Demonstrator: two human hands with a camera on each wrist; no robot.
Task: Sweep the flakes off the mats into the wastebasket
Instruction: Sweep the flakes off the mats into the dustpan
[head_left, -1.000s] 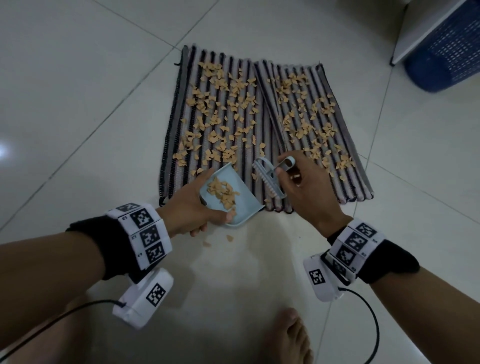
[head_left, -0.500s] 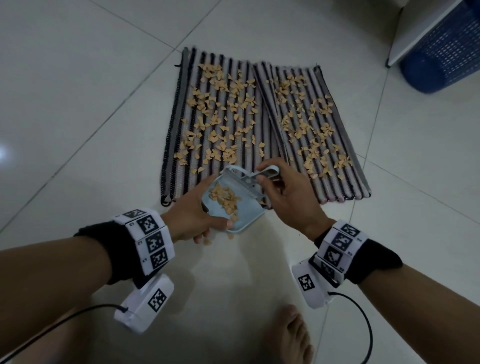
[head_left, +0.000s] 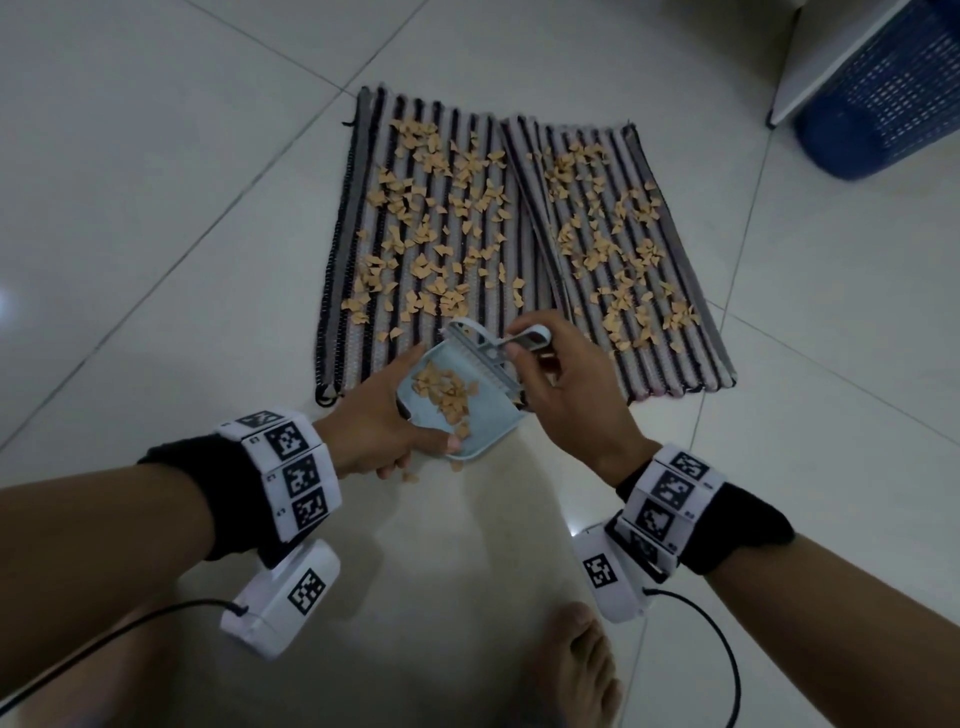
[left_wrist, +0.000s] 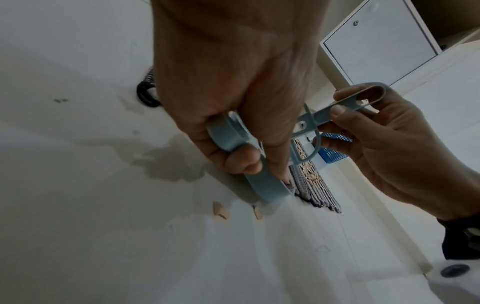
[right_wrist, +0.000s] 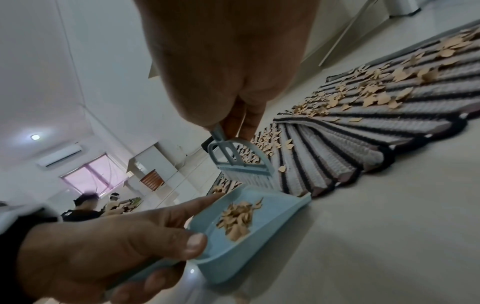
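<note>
Two striped mats, the left mat (head_left: 358, 218) and the right mat (head_left: 691, 249), lie side by side on the tiled floor, strewn with tan flakes (head_left: 431, 208). My left hand (head_left: 379, 426) grips a light blue dustpan (head_left: 483, 431) at the left mat's near edge; a small pile of flakes (right_wrist: 237, 218) lies in it. My right hand (head_left: 561, 389) pinches the handle of a small blue brush (head_left: 485, 353), whose bristles (right_wrist: 249, 179) stand at the dustpan's mouth. The blue mesh wastebasket (head_left: 883, 104) lies at the far right.
A few loose flakes (left_wrist: 221, 211) lie on the floor by the dustpan. A white cabinet (left_wrist: 379, 41) stands beside the wastebasket. My bare foot (head_left: 576, 670) is on the tiles below the hands. Other people sit far back in the right wrist view.
The brush has swung left from the gap between the mats to the dustpan's mouth, over the left mat's near edge. The dustpan has stayed in place.
</note>
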